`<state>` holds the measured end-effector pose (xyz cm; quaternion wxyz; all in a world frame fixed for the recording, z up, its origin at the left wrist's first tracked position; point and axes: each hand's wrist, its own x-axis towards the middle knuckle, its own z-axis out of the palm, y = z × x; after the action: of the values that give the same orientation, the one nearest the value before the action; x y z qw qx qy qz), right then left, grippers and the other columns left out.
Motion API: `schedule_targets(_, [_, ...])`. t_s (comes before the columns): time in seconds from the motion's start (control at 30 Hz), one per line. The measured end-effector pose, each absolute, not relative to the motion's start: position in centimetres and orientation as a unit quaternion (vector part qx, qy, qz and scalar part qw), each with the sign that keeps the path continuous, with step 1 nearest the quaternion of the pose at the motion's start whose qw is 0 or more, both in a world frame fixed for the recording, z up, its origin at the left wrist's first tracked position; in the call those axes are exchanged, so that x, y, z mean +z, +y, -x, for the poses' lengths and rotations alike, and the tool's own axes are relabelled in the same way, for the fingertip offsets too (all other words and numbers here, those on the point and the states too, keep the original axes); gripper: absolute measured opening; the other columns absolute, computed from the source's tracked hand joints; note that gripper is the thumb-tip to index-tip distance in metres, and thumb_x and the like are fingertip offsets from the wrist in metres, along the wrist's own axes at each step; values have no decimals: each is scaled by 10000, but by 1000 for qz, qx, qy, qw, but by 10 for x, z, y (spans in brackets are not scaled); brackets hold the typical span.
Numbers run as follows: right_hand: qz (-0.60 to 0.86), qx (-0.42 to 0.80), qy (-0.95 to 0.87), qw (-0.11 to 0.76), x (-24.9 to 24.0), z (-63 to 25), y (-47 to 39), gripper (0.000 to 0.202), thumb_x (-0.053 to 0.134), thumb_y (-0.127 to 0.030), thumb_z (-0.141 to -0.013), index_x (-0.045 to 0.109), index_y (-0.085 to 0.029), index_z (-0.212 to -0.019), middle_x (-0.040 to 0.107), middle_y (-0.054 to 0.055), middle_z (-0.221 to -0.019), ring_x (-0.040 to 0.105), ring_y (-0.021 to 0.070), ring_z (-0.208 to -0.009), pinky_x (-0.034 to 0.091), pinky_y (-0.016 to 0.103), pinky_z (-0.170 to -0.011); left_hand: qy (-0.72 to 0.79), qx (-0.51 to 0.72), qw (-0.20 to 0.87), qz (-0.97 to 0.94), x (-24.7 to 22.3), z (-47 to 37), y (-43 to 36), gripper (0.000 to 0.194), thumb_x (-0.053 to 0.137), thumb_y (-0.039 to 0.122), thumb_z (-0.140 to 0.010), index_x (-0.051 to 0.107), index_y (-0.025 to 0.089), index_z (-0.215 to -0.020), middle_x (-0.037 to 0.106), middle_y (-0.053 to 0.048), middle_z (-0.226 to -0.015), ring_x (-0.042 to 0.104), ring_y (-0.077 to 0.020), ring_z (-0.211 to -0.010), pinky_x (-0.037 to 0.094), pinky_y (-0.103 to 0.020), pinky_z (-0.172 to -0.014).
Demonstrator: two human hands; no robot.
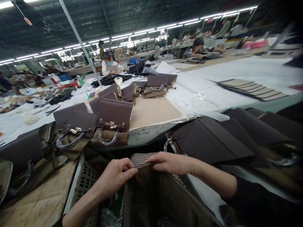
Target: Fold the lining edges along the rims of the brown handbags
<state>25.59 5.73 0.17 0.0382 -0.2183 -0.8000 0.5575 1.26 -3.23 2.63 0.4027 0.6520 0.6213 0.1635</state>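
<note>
An olive-brown bag piece (163, 192) stands open in front of me, its inside dark, with black-and-white checked fabric (143, 158) at its far edge. My left hand (118, 173) pinches the top edge between thumb and fingers. On the same edge, a little to the right, my right hand (169, 162) is closed, thumb under and fingers over it. Beyond my hands, a dark brown handbag (115, 113) with a gold clasp and a plastic-wrapped handle lies on the table edge.
More brown bags lie at left (21, 148) and right (213, 138). A pale plastic crate (86, 176) is beside my left forearm. Flat panels (253, 89) are stacked on the white table (194, 85). A masked person (110, 66) and others work farther back.
</note>
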Motion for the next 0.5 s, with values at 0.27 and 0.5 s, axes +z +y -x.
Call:
schedule_targets(0.27, [187,527,-827,47,10,-241,63,503,694,-398,-789,616,-219,-1253,670,27,-1130,595,208,-1019,440,274,-886,626,147,356,-678,30,-27,-27,242,596,402,-833,623,189,-720,562,37,-629,487,-132,-637,302,-247,-562])
schedule_targets(0.5, [206,482,-847,84,3,-227,64,263,609,-389,-859,681,-154,-764,507,-45,-600,468,115,-591,366,239,-568,606,310,463,-567,20,-13,-30,418,434,560,-921,610,183,-878,671,-20,-827,627,-178,-767,461,-271,-667])
